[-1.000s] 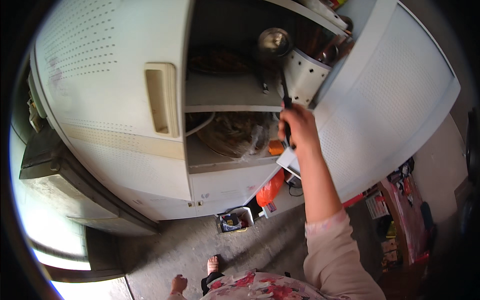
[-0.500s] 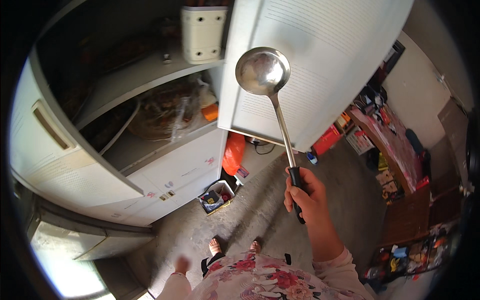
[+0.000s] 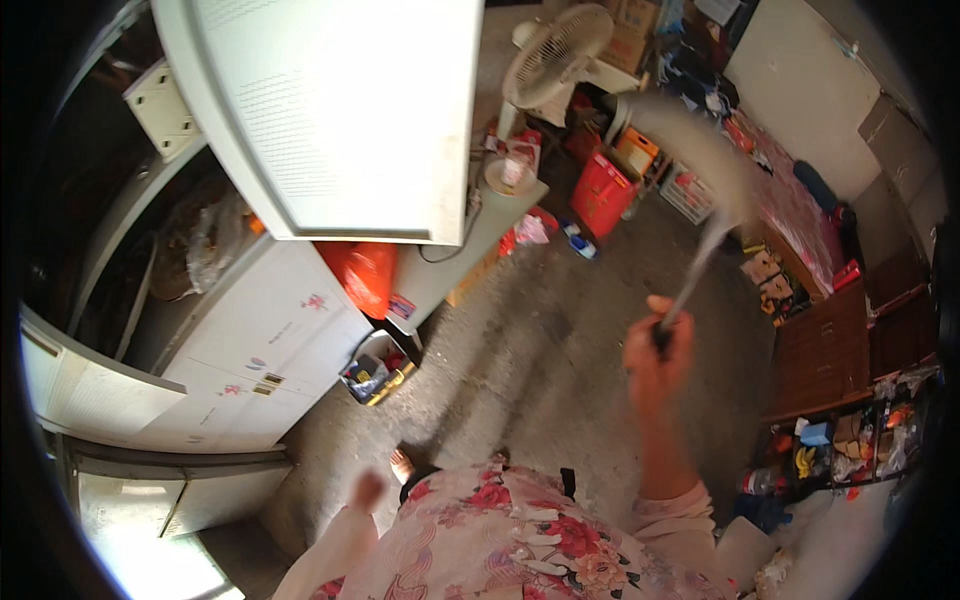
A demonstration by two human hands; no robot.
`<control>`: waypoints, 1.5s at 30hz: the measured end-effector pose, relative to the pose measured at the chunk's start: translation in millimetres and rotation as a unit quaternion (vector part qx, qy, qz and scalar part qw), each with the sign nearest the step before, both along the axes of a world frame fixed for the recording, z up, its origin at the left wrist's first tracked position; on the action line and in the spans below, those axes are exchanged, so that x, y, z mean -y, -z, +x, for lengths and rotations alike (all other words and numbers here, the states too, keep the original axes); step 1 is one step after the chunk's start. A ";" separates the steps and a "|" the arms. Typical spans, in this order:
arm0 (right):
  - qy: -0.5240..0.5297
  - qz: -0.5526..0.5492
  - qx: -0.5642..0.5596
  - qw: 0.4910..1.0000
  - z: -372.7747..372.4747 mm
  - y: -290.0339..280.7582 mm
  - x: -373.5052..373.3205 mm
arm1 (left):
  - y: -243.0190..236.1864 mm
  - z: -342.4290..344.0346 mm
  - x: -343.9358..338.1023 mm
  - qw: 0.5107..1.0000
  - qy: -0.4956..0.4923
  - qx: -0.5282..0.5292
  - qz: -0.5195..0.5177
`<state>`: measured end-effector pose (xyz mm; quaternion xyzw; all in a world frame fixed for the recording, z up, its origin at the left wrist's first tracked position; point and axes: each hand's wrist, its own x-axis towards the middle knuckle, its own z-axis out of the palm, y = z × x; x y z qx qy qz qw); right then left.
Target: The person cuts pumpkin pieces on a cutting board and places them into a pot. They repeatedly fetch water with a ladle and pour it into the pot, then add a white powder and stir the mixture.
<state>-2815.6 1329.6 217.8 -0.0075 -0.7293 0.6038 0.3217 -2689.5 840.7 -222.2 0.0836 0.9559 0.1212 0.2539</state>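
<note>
My right hand (image 3: pixel 660 355) is closed around the black grip of a metal ladle (image 3: pixel 706 255), held up in front of me on the right. The ladle's shaft leans away to the upper right, and its bowl is smeared by motion. Down at my left side hangs my left hand (image 3: pixel 369 490), too blurred for its fingers to be made out; nothing shows in it. The white cabinet door (image 3: pixel 370 120) stands swung out to the left of the ladle.
Behind that door is a white cabinet (image 3: pixel 300 310) with open shelves. A small box (image 3: pixel 385 385) of odds and ends sits on the floor by a low table (image 3: pixel 440 260) with an orange bag (image 3: pixel 365 280). Farther off are a fan (image 3: pixel 560 55), a red box (image 3: pixel 603 195) and wooden drawers (image 3: pixel 825 345).
The ladle in my right hand has swung from upright before the cabinet door to the right, tilting away. My view has turned rightward, bringing the fan and red box into sight.
</note>
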 end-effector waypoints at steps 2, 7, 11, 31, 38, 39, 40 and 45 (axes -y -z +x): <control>0.111 0.003 -0.060 0.992 9.6 -42.0 -55.3 | -32.2 -25.4 -84.0 0.965 -0.231 0.078 0.099; 0.359 0.022 -0.442 0.822 47.9 -152.9 -198.7 | -34.1 -74.8 -169.6 0.977 -0.075 -0.015 0.198; 0.415 -0.010 0.004 0.910 8.9 1.9 -243.5 | -60.9 -128.3 -211.7 0.991 -0.022 -0.018 0.129; -0.144 -0.133 0.282 0.939 -293.9 100.9 -364.6 | -140.6 -296.3 -460.6 0.873 -0.371 -0.140 0.284; -0.295 -0.101 0.105 0.944 -357.5 97.2 -381.2 | -110.7 -156.6 -554.1 0.579 -0.725 -0.036 0.372; -0.286 -0.119 0.140 0.941 -363.9 90.4 -383.0 | -122.0 -160.6 -587.8 0.555 -0.715 -0.016 0.425; -0.307 -0.143 0.157 0.928 -369.4 89.2 -385.6 | -138.7 -169.8 -611.2 0.611 -0.674 -0.010 0.414; -0.404 -0.193 0.073 0.891 -417.7 101.3 -360.5 | -133.3 -171.5 -628.0 0.568 -0.706 -0.051 0.419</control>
